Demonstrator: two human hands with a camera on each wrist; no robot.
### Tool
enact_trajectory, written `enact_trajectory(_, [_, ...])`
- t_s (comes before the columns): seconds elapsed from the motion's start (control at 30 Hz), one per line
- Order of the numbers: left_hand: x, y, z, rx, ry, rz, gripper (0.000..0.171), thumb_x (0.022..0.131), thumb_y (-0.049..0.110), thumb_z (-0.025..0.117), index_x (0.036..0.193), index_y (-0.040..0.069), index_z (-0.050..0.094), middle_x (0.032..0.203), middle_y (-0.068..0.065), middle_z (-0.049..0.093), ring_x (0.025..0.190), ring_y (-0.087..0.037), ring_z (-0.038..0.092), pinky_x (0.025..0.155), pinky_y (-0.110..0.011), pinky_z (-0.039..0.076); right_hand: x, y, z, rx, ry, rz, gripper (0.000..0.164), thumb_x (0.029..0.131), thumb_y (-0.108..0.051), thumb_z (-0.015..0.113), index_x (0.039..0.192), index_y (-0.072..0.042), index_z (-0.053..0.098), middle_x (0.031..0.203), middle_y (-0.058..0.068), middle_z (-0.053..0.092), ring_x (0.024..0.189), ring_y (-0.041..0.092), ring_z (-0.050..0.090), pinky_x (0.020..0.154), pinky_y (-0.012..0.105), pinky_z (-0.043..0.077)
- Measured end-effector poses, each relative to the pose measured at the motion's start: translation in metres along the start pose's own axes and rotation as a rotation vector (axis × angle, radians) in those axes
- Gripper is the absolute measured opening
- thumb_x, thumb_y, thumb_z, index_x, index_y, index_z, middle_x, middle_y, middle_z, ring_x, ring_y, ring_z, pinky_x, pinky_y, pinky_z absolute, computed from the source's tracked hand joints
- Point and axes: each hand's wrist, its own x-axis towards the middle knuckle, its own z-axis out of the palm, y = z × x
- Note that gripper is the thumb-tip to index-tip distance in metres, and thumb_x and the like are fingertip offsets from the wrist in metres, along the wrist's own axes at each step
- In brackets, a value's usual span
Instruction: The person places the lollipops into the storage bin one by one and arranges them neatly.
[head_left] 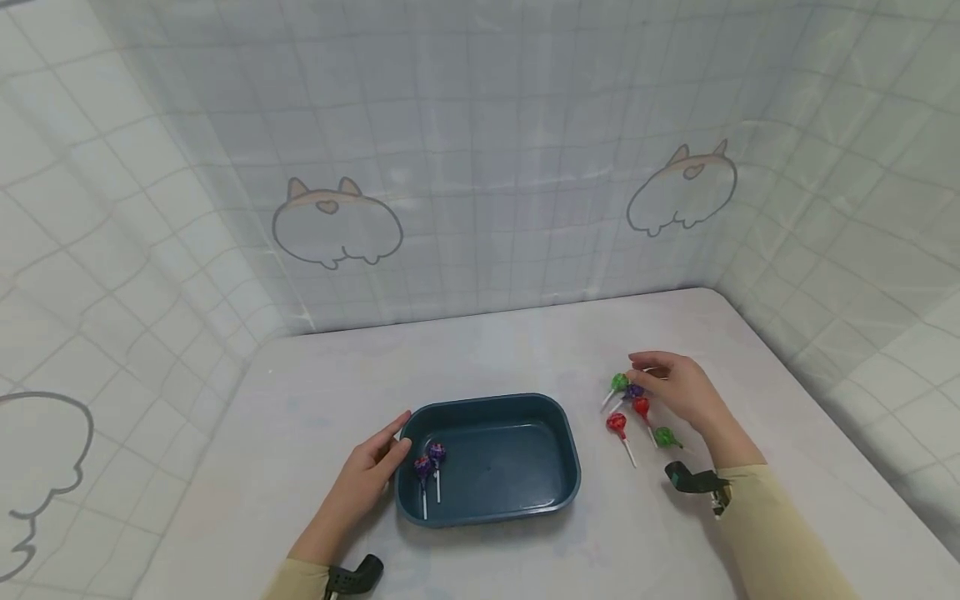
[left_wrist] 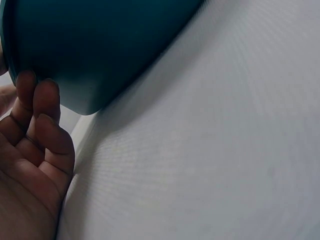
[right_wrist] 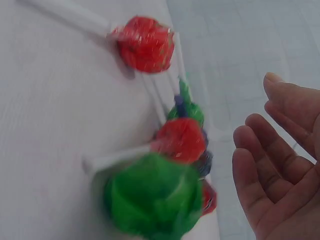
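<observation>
A dark teal plastic tray (head_left: 510, 508) lies on the table, with two purple-wrapped lollipops (head_left: 437, 452) at the left end inside it. My left hand (head_left: 371, 471) grips the tray's left rim, thumb on top and fingers against the outer wall (left_wrist: 90, 85). To the right of the tray is a loose group of lollipops: a red one (head_left: 617, 422), another red one (head_left: 641, 407), a green one (head_left: 664, 437), a second green one (head_left: 618, 382) and a purple one (head_left: 634, 390). Just above the group hovers my right hand (head_left: 678, 387), fingers loosely bent with nothing between them.
The white table (head_left: 315, 400) is bordered by hanging grid-patterned curtains (head_left: 487, 167) at the back and both sides. Dark wrist cameras (head_left: 693, 479) are strapped at both sleeves.
</observation>
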Motion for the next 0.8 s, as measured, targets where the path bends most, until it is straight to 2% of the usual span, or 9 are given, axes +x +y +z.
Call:
enact_trajectory(0.17, [0.001, -0.001, -0.001, -0.013, 0.001, -0.008, 0.050, 0.099, 0.038, 0.060, 0.146, 0.023, 0.051, 0.078, -0.007, 0.054, 0.063, -0.021, 0.051, 0.055, -0.029, 0.045, 0.003, 0.005, -0.005, -0.017, -0.013, 0.031, 0.052, 0.095, -0.041, 0.067, 0.134, -0.008, 0.061, 0.124, 0.014, 0.063, 0.111, 0.033, 0.058, 0.088, 0.050, 0.050])
enact_trajectory(0.47, [0.002, 0.002, -0.002, 0.000, -0.012, -0.034, 0.049, 0.101, 0.033, 0.059, 0.147, 0.020, 0.049, 0.080, -0.006, 0.054, 0.063, -0.023, 0.050, 0.054, -0.029, 0.043, 0.006, 0.013, -0.003, -0.061, -0.065, 0.097, 0.049, 0.094, -0.042, 0.068, 0.129, -0.008, 0.064, 0.120, 0.014, 0.063, 0.108, 0.033, 0.057, 0.086, 0.048, 0.050])
enact_trajectory(0.6, [-0.002, 0.016, -0.004, -0.002, -0.024, -0.041, 0.050, 0.101, 0.032, 0.058, 0.147, 0.015, 0.049, 0.081, -0.006, 0.054, 0.062, -0.018, 0.049, 0.054, -0.029, 0.043, 0.005, 0.009, -0.001, -0.147, -0.086, 0.110, 0.048, 0.093, -0.042, 0.069, 0.125, -0.007, 0.067, 0.116, 0.015, 0.064, 0.107, 0.035, 0.057, 0.086, 0.051, 0.050])
enact_trajectory(0.7, [-0.004, 0.028, -0.007, -0.009, -0.041, -0.020, 0.050, 0.102, 0.032, 0.058, 0.147, 0.012, 0.049, 0.082, -0.007, 0.054, 0.062, -0.015, 0.048, 0.054, -0.029, 0.044, 0.003, 0.001, -0.002, -0.209, -0.092, 0.112, 0.044, 0.092, -0.040, 0.070, 0.121, -0.006, 0.069, 0.112, 0.014, 0.066, 0.105, 0.035, 0.057, 0.087, 0.053, 0.048])
enact_trajectory(0.8, [-0.005, 0.033, -0.008, -0.011, -0.039, -0.019, 0.050, 0.102, 0.032, 0.057, 0.147, 0.012, 0.049, 0.082, -0.007, 0.054, 0.062, -0.017, 0.049, 0.055, -0.029, 0.044, 0.002, -0.005, -0.002, -0.235, -0.108, 0.118, 0.043, 0.093, -0.038, 0.070, 0.119, -0.005, 0.069, 0.111, 0.013, 0.066, 0.103, 0.033, 0.058, 0.087, 0.054, 0.048])
